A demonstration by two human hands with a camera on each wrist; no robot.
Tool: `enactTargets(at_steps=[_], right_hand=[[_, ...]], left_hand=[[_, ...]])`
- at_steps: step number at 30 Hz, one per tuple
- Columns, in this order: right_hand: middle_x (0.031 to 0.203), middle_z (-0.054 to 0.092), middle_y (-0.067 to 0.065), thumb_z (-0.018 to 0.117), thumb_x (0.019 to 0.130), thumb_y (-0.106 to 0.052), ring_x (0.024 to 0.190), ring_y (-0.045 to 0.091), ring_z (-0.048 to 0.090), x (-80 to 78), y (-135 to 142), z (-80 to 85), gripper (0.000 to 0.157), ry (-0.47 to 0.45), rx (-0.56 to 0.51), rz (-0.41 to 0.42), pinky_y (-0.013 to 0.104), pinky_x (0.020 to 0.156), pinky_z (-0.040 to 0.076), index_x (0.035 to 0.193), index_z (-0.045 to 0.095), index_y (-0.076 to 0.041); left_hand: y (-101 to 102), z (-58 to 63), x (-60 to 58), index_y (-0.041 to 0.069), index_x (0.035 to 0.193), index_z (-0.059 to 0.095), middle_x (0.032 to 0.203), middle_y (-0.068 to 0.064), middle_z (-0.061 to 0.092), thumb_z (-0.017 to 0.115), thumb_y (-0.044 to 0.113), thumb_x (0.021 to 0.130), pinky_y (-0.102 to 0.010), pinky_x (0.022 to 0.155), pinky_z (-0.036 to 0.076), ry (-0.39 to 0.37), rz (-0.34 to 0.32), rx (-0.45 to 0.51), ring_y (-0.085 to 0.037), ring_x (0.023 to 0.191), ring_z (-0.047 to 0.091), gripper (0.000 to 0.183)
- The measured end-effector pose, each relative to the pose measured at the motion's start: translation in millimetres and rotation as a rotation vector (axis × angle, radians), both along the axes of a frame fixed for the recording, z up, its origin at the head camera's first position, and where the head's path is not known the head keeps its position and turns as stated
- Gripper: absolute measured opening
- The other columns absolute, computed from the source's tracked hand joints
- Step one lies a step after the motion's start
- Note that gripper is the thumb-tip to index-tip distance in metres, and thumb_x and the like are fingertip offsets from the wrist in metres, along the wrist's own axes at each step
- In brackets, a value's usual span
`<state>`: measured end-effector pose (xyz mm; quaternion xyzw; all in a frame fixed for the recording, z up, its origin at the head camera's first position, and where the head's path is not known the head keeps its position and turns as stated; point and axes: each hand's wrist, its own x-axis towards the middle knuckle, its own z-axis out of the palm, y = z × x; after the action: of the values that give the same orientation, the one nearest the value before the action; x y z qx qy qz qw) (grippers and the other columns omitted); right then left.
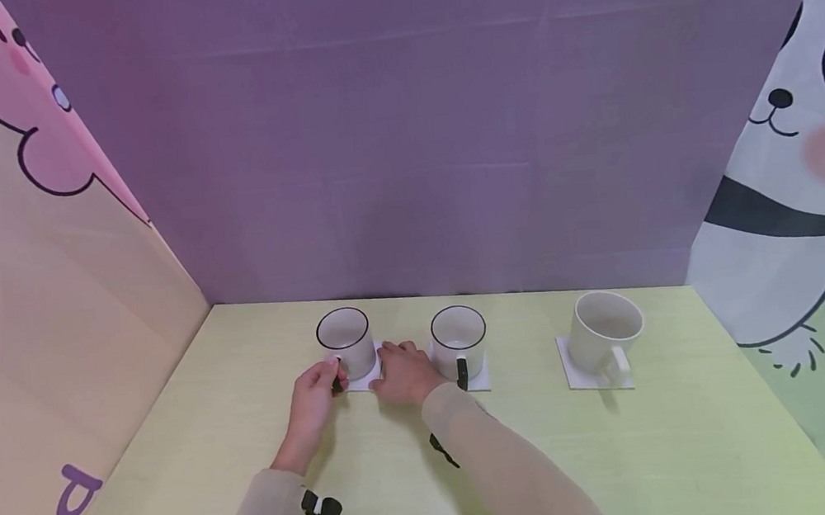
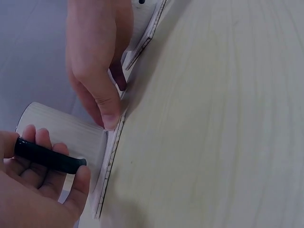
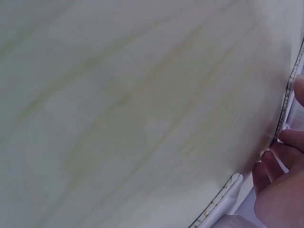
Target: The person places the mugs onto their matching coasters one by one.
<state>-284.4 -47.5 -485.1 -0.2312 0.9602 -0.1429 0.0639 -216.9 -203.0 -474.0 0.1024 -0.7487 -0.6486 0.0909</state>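
A white mug with a dark rim [image 1: 354,361] stands on a square white coaster [image 1: 362,386] at the left. My left hand [image 1: 315,393] grips its black handle [image 2: 47,155], with the fingers curled round it in the left wrist view. At the right side of that same coaster, my right hand [image 1: 405,374] holds the edge between thumb and fingers. The right wrist view shows only part of this hand [image 3: 285,190], at the right border. Just right of it, a second dark-rimmed mug [image 1: 459,336] with a black handle stands on its own coaster [image 1: 480,379].
Farther right, a plain white mug [image 1: 602,330] sits on another white coaster [image 1: 581,380], handle toward me. The pale wooden table [image 1: 670,448] ends at a purple cloth backdrop [image 1: 401,142]. Printed cloths flank it: a pink-and-beige one [image 1: 50,284] and a panda one [image 1: 793,254].
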Motion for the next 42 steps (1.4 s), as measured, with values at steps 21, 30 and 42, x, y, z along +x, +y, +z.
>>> enactTargets(at_steps=[21, 30, 42], right_hand=[[0.077, 0.057, 0.0, 0.065, 0.096, -0.019, 0.071, 0.017, 0.053, 34.8, 6.8, 44.6, 0.017, 0.075, -0.041, 0.04, 0.031, 0.055, 0.044, 0.082, 0.061, -0.011], [0.067, 0.052, -0.005, 0.062, 0.098, -0.025, 0.066, 0.012, 0.051, 70.7, 23.4, 67.2, 0.023, 0.124, -0.092, 0.104, 0.031, 0.053, 0.043, 0.078, 0.059, -0.016], [0.091, 0.07, -0.007, 0.061, 0.099, -0.022, 0.081, 0.011, 0.065, 107.6, 81.0, 75.0, 0.015, 0.206, -0.231, 0.098, 0.029, 0.063, 0.051, 0.099, 0.074, -0.014]], left_hand=[[-7.5, 4.2, -3.4, -0.008, 0.095, 0.062, 0.086, -0.005, 0.062, 0.047, 0.025, 0.11, -0.031, 0.078, 0.052, -0.043, -0.069, -0.05, -0.016, 0.083, 0.057, 0.04], [-12.9, 3.5, -4.1, -0.01, 0.095, 0.063, 0.087, -0.008, 0.063, 0.048, 0.025, 0.11, -0.027, 0.076, 0.052, -0.034, -0.042, -0.101, -0.016, 0.083, 0.057, 0.041], [-20.7, 13.5, 9.4, -0.004, 0.112, 0.065, 0.101, -0.018, 0.064, 0.042, 0.042, 0.109, -0.04, 0.078, 0.044, -0.038, -0.025, -0.529, -0.031, 0.092, 0.056, 0.052]])
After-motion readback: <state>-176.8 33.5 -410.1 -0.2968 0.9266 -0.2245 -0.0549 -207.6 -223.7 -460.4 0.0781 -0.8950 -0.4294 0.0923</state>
